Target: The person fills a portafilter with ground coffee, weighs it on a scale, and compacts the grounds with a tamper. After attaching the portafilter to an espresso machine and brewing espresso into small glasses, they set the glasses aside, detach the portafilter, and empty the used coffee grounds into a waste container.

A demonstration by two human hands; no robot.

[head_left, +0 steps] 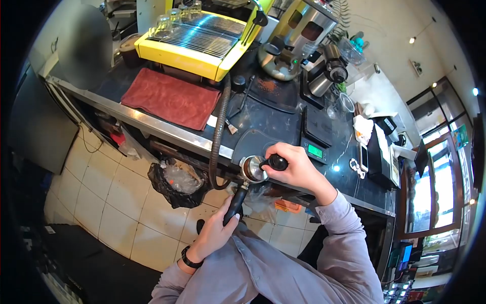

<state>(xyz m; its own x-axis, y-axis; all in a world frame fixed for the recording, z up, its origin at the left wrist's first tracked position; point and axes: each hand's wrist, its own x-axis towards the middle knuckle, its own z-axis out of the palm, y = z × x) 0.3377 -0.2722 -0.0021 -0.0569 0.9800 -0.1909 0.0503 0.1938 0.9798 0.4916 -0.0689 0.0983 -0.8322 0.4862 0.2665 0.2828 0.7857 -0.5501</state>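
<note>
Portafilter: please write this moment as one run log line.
left hand: grips portafilter handle | right hand: holds tamper at basket | scale: display lit

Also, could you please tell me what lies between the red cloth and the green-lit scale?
In the head view, a ribbed hose, a small brush and a dark mat lie between the red cloth and the scale.

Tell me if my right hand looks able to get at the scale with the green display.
Probably yes: the scale lies close beside the right hand, nothing visible between them, though the tamper it holds would need releasing first.
</note>
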